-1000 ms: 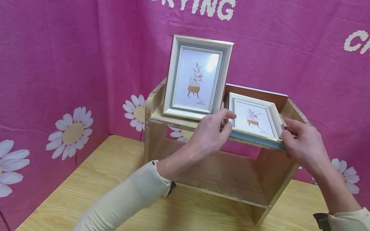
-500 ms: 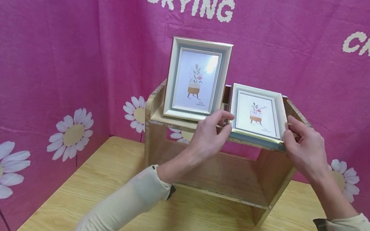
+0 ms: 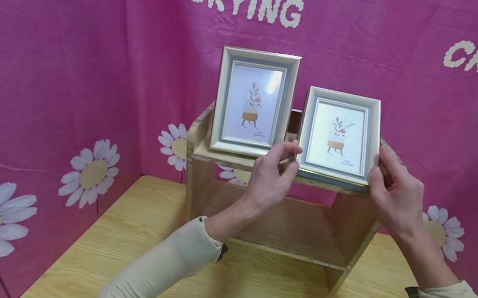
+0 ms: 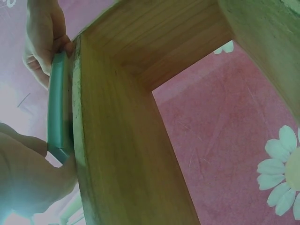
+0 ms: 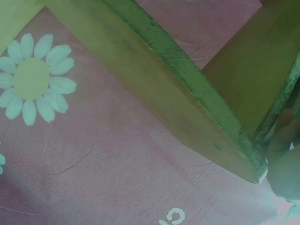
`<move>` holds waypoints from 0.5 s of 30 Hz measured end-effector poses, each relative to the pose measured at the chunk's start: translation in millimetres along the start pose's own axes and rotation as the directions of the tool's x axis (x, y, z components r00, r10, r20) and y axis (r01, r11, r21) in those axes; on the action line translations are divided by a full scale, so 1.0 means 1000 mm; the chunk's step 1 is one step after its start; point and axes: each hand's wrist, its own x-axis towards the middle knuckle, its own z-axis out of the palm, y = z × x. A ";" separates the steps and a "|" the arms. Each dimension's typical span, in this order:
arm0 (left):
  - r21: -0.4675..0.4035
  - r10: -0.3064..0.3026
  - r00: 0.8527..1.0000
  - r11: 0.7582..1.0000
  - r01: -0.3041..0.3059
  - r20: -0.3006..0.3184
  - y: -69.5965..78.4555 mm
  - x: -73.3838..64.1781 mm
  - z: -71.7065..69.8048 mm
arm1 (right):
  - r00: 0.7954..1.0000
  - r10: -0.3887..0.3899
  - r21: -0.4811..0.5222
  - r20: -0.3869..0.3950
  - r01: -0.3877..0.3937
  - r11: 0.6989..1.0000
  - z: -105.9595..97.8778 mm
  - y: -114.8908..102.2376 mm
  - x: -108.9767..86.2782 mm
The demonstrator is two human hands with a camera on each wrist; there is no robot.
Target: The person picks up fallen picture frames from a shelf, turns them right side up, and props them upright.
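Observation:
A white and grey-blue picture frame (image 3: 333,169) with a potted-plant print leans back slightly on the right of the wooden shelf's top board. My left hand (image 3: 272,174) pinches its lower left edge between thumb and fingers. At its lower right edge, my right hand (image 3: 398,196) grips with thumb and fingers. In the left wrist view, the frame's bottom edge (image 4: 57,105) shows between both hands, close to the board. A matching, taller picture frame (image 3: 248,148) stands upright on the left of the same board, just behind my left fingertips.
The small wooden shelf (image 3: 275,218) stands on a light wooden table (image 3: 187,282). Its side panel (image 5: 187,103) rises beside my right hand. Behind hangs a magenta cloth (image 3: 359,44) with daisies and white letters.
The right picture frame has tilted up from lying nearly flat to almost upright, its top edge rising. My right hand has shifted slightly right with it; my left hand has barely moved.

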 end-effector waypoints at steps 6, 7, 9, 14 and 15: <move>-0.036 0.027 1.000 0.999 -0.027 -0.014 -0.002 0.001 0.000 | 0.996 -0.074 -0.032 -0.057 0.072 0.997 0.002 0.003 -0.003; -0.043 0.029 0.999 0.999 -0.030 -0.018 -0.003 0.002 0.000 | 0.996 -0.075 -0.030 -0.058 0.073 0.997 0.002 0.003 -0.003; -0.057 0.030 0.999 0.998 -0.032 -0.023 -0.004 0.002 0.000 | 0.995 -0.076 -0.028 -0.065 0.075 0.997 0.002 0.002 -0.003; -0.085 0.028 0.999 0.996 -0.031 -0.036 -0.005 0.002 -0.001 | 0.996 -0.061 -0.033 -0.067 0.059 0.998 0.002 0.002 -0.003; -0.090 0.028 0.999 0.995 -0.031 -0.039 -0.005 0.002 -0.001 | 0.996 -0.054 -0.035 -0.065 0.052 0.998 0.001 0.002 -0.003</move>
